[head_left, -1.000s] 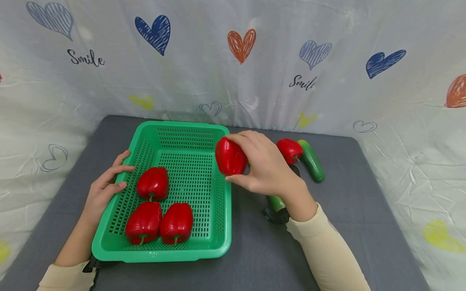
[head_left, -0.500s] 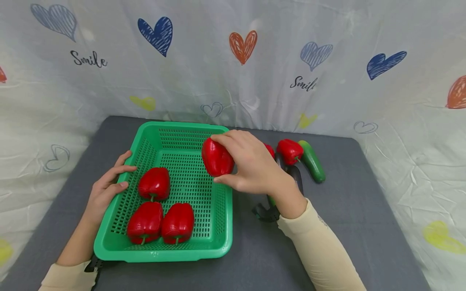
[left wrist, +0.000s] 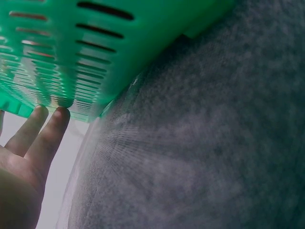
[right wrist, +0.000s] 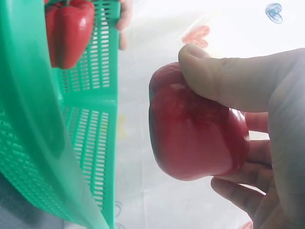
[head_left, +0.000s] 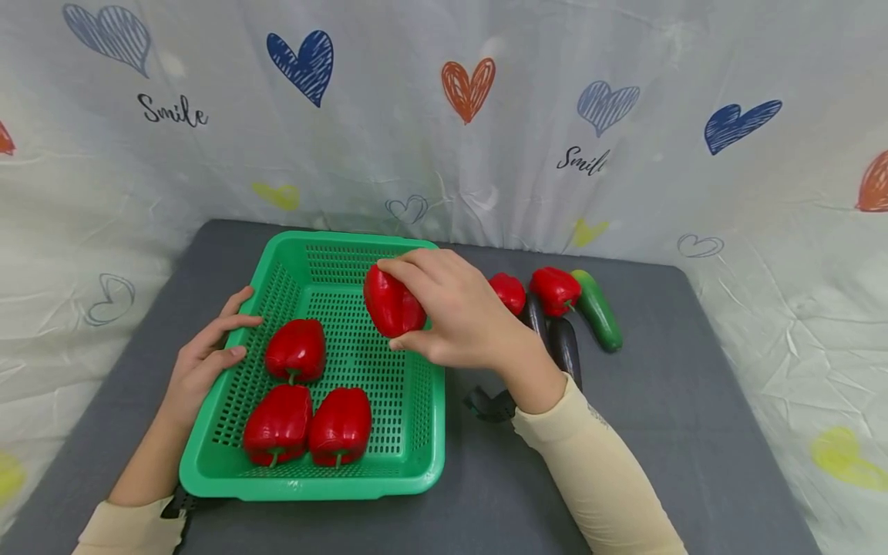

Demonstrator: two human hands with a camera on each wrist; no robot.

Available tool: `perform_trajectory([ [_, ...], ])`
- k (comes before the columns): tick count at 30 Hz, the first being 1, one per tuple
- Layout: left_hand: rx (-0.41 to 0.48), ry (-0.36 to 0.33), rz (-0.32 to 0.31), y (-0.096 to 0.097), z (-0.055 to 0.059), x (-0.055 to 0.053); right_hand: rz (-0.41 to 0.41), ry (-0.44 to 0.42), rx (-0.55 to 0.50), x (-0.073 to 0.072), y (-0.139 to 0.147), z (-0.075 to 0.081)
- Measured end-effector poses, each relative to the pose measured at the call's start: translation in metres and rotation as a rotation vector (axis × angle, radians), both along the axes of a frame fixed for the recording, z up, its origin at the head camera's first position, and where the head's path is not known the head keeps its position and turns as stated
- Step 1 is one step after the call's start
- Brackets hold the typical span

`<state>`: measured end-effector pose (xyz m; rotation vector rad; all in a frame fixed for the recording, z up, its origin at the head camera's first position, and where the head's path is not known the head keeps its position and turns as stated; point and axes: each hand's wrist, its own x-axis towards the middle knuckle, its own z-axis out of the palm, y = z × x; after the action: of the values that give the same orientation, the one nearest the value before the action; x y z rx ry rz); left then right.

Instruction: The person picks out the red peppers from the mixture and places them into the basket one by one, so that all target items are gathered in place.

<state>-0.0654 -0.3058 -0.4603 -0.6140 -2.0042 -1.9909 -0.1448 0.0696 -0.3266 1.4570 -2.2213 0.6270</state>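
Note:
A glossy red bell pepper (head_left: 392,302) is held in my right hand (head_left: 461,312), thumb on one side and fingers on the other. In the head view it overlaps the right part of a green perforated plastic basket (head_left: 312,487); the right wrist view shows the pepper (right wrist: 195,129) beside the basket wall (right wrist: 90,152). My left hand (head_left: 201,366) rests at the basket's left rim with extended fingers; in the left wrist view its fingertips (left wrist: 61,113) touch the outer wall. Inside the basket lie a red pepper (head_left: 296,349) and two more, one left (head_left: 277,425) and one right (head_left: 341,426).
Right of the basket on the grey tabletop (head_left: 666,462) lie two red peppers, one nearer (head_left: 509,293) and one farther right (head_left: 556,290). Dark eggplants (head_left: 565,347) lie below them, and a green cucumber (head_left: 598,310) is beside. A white heart-printed curtain (head_left: 499,169) hangs behind.
My right hand has moved left with the bell pepper, from the basket's right rim to over its inside. The left hand stays at the rim.

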Motion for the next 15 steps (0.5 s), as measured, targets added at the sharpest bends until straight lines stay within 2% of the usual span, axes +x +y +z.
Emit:
perform_trajectory([
  [15, 0.002, 0.009, -0.007, -0.001, -0.001, -0.001, 0.035, -0.009, 0.002, -0.007, -0.023, 0.005],
])
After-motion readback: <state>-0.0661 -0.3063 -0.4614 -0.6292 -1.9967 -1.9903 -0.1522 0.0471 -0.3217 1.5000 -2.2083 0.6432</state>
